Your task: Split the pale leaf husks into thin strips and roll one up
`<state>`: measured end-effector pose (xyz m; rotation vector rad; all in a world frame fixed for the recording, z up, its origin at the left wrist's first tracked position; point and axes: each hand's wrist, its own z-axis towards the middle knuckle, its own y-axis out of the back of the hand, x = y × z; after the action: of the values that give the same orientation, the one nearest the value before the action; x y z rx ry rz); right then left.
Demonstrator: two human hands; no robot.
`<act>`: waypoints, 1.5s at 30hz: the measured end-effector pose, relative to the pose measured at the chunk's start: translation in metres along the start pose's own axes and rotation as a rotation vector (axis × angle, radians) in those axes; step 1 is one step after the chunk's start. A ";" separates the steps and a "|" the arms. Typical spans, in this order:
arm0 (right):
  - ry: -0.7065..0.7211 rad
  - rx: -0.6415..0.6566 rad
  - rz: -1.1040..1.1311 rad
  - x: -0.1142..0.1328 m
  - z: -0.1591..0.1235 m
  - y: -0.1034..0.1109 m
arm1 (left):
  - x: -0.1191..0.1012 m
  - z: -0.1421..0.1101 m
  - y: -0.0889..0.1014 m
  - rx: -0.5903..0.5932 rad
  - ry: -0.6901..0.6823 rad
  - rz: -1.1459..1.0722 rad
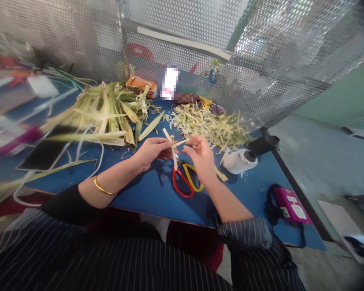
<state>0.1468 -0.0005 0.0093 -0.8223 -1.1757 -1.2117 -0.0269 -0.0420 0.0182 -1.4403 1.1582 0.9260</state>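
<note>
Above the middle of the blue table, my left hand [154, 152] pinches a pale leaf strip [167, 134] between thumb and fingers. A second narrow strip [181, 142] crosses it and runs over to my right hand [202, 155], whose thumb and fingertips are closed on its end. Just below the hands lie scissors [182, 188] with one red and one yellow handle; their blades are partly hidden. A loose green leaf piece [151, 126] lies beyond my left hand.
Long pale leaves [100, 107] are heaped at the left, and shredded scraps [206, 123] at the back right. A white thread cone [240, 161] lies beside my right hand. Also there: a dark phone [45, 149], a purple box [293, 205] and a perforated metal screen [182, 46].
</note>
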 end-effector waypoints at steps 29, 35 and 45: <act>0.856 0.473 -0.984 0.012 -0.014 -0.002 | -0.016 -0.007 0.011 -0.369 -0.471 0.956; 0.695 0.240 -1.091 0.007 -0.019 0.023 | -0.017 -0.006 0.011 -0.295 -0.459 1.604; 0.298 -0.103 -1.595 0.013 -0.001 0.089 | -0.006 -0.011 0.005 -0.053 -0.454 1.827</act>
<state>0.2326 0.0133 0.0315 0.4743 -1.4798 -2.5309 -0.0331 -0.0516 0.0246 0.2649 1.9276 2.2605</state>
